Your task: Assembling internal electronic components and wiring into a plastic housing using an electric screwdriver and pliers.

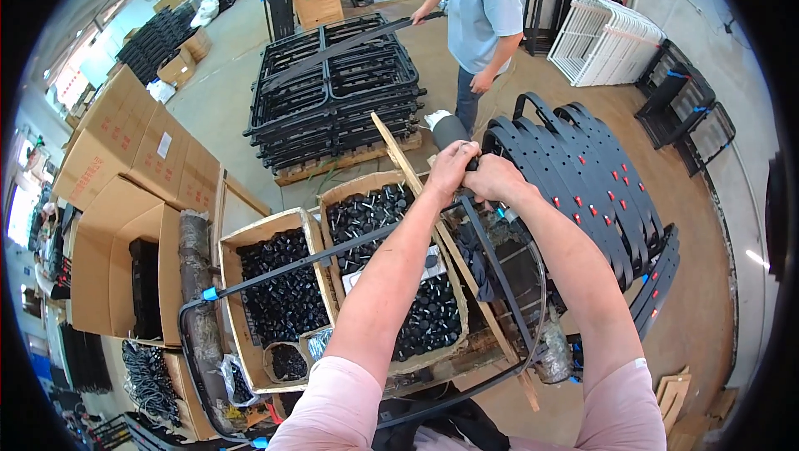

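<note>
My left hand (452,169) and right hand (499,178) curl closed; can't tell on what. Dark cylinder (450,131) near, 11 o'clock; black frame (291,266) spreads 5 to 8 o'clock.

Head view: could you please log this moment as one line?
left hand: far end of black frame; right hand: beside left hand; black parts: in open box

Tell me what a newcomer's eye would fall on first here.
Probably first, the left hand and right hand, close together at a dark cylinder near the centre. Next, the big stack of black frames beyond them, left of a standing co-worker. Then the curved black panels dotted with red, at right.
</note>
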Action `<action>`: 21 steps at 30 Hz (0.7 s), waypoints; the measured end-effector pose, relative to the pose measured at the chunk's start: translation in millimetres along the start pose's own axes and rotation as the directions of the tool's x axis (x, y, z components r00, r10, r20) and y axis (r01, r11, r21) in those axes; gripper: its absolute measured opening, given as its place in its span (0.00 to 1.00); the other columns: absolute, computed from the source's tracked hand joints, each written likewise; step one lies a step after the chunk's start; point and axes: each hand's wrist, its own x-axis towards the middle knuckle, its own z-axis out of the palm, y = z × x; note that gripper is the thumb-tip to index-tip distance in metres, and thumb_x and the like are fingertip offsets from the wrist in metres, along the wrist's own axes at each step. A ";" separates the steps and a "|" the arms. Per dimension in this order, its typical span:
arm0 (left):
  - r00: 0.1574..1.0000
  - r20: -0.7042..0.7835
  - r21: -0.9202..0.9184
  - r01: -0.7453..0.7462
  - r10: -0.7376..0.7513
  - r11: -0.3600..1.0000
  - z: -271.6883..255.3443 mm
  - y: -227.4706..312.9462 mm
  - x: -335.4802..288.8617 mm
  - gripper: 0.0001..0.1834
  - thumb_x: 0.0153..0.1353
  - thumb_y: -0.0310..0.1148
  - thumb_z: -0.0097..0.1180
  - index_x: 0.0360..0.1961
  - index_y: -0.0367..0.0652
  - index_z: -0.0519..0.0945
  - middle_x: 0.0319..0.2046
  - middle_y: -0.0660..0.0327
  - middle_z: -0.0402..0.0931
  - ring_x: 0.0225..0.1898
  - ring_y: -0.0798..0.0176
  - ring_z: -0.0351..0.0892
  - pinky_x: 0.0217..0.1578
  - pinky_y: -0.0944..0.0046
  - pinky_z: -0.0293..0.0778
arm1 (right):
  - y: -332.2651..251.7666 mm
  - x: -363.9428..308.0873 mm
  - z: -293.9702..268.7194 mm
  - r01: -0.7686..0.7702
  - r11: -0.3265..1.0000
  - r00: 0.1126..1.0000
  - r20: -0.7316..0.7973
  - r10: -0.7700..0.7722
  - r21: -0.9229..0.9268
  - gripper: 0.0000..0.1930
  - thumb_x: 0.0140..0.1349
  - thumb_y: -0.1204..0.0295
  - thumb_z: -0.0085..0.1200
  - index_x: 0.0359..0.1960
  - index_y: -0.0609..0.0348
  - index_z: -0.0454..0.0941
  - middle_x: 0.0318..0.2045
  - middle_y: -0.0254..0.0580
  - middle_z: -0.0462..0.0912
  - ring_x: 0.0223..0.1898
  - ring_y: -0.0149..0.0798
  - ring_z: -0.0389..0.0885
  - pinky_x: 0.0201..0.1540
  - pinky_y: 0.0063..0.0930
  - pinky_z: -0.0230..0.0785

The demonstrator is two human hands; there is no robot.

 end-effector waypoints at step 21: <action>1.000 0.008 -0.002 -0.019 0.019 1.000 7.0 -21.3 -4.9 0.15 0.75 0.44 0.57 0.47 0.42 0.83 0.42 0.65 0.81 0.45 0.69 0.78 0.49 0.65 0.74 | 31.3 33.3 27.9 -0.042 0.924 0.991 0.135 -0.011 0.379 0.06 0.55 0.75 0.59 0.27 0.68 0.81 0.25 0.48 0.84 0.24 0.42 0.87 0.26 0.38 0.77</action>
